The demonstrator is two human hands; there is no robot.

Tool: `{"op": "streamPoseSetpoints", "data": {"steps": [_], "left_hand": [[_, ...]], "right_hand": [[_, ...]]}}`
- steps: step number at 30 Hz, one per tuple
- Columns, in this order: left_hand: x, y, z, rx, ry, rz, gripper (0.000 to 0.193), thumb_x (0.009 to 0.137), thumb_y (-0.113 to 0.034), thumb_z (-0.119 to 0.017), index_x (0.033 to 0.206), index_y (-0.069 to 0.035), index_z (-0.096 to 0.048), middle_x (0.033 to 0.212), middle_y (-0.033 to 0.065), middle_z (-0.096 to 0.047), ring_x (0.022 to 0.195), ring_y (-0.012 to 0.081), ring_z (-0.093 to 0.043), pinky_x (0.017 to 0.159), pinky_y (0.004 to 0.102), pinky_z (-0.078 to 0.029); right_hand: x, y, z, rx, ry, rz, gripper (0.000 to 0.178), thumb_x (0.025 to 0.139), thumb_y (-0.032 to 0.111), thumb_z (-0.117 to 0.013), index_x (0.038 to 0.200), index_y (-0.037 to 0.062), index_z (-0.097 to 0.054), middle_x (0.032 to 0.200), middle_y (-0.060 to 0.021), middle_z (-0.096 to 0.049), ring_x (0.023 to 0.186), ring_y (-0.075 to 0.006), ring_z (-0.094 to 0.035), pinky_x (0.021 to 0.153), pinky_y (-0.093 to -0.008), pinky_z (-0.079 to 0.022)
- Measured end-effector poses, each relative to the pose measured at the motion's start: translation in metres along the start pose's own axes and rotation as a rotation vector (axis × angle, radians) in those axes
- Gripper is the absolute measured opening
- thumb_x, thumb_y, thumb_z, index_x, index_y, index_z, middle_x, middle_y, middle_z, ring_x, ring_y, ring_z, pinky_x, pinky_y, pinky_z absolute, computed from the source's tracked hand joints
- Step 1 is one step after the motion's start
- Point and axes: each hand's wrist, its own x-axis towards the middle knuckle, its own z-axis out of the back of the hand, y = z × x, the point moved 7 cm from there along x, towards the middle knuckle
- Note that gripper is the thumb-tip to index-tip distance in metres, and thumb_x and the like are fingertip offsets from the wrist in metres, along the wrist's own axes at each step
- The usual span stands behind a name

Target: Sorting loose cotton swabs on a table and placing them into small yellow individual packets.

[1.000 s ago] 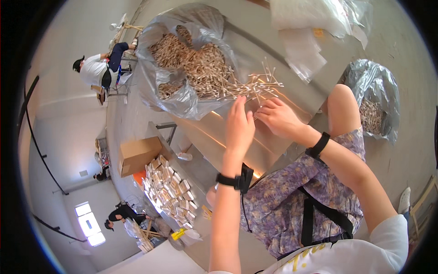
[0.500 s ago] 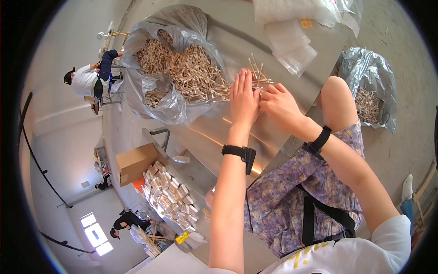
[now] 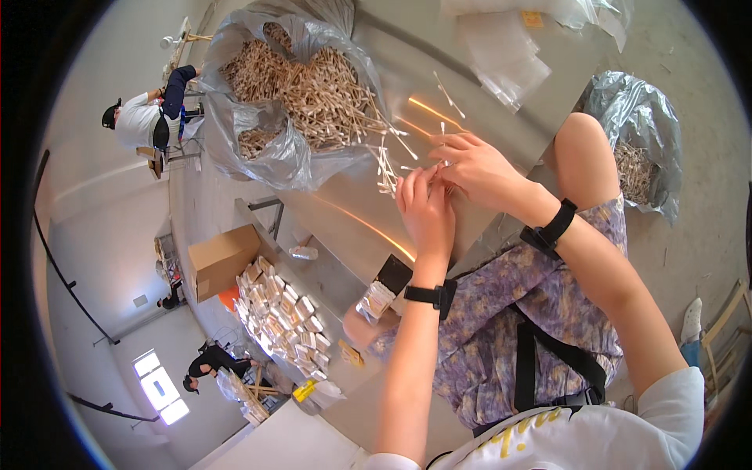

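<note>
"Where are the cotton swabs [image 3: 385, 174] nearest the hands?"

"A loose cluster lies just beside the left hand [image 3: 427, 215], by its fingertips, on the side toward the big bag. A few white tips also show around the meeting point of both hands, and one pokes out just past the fingers of the right hand [image 3: 482, 172]."

"Are the fingers closed on any?"

"Both hands have bent fingers and nearly meet. The right fingers reach over toward the left ones, hiding what is between, so I cannot tell whether either hand grips a swab."

"And around them?"

"The metal worktop [image 3: 501, 129] is underneath, with a couple of swabs lying apart farther up. Beyond the cluster sits the big plastic bag [image 3: 333, 23], open and heaped with more. Clear plastic sleeves [image 3: 505, 66] lie at the far edge."

"Anything lower down?"

"A second bag [image 3: 662, 145] holding swabs stands right of the knee; to the left, a cardboard box [image 3: 223, 262] adjoins a pile of small packs [image 3: 282, 317]."
</note>
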Motion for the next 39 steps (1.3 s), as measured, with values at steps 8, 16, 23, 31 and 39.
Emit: {"op": "streamPoseSetpoints", "data": {"steps": [8,16,23,31,39], "left_hand": [[-0.086,0.040,0.043,-0.192,-0.196,0.445,0.042,0.096,-0.009,-0.064,0.136,-0.003,-0.055,0.132,0.0144,-0.060,0.120,0.0278,-0.057,0.100,0.0381,-0.045],[-0.081,0.057,0.035,-0.278,-0.014,0.481,0.052,0.093,-0.009,-0.069,0.143,-0.010,-0.054,0.134,0.0135,-0.051,0.115,0.0260,-0.055,0.094,0.0377,-0.047],[-0.062,0.059,0.025,-0.165,0.027,0.425,0.047,0.093,-0.011,-0.069,0.139,-0.014,-0.060,0.134,0.0150,-0.051,0.118,0.0283,-0.052,0.095,0.0366,-0.046],[-0.071,0.087,0.025,-0.177,0.038,0.462,0.042,0.095,-0.006,-0.062,0.137,-0.011,-0.061,0.136,0.0115,-0.054,0.120,0.0264,-0.053,0.081,0.0317,-0.052],[-0.074,0.103,0.035,-0.107,-0.041,0.488,0.037,0.094,-0.002,-0.060,0.131,-0.007,-0.064,0.134,0.0108,-0.059,0.118,0.0288,-0.058,0.088,0.0358,-0.052]], "right_hand": [[-0.001,0.022,-0.030,0.107,0.348,0.016,0.011,0.075,0.007,-0.065,0.085,0.0050,-0.068,0.098,-0.0030,-0.066,0.110,-0.0231,-0.059,0.101,-0.0381,-0.044],[0.002,0.024,-0.033,0.107,0.167,0.038,0.021,0.079,0.010,-0.067,0.100,0.0079,-0.065,0.094,-0.0031,-0.066,0.101,-0.0212,-0.060,0.097,-0.0368,-0.047],[0.004,0.020,-0.031,0.118,0.060,-0.029,0.025,0.081,0.011,-0.066,0.106,0.0095,-0.067,0.099,-0.0031,-0.064,0.104,-0.0224,-0.059,0.104,-0.0413,-0.044],[0.005,0.022,-0.038,0.096,0.191,0.002,0.020,0.076,0.008,-0.069,0.095,0.0084,-0.072,0.102,-0.0016,-0.063,0.103,-0.0215,-0.058,0.096,-0.0348,-0.046],[0.001,0.021,-0.038,0.072,0.216,0.056,0.008,0.074,0.009,-0.067,0.081,0.0103,-0.069,0.096,-0.0009,-0.062,0.101,-0.0201,-0.057,0.093,-0.0344,-0.046]]}}
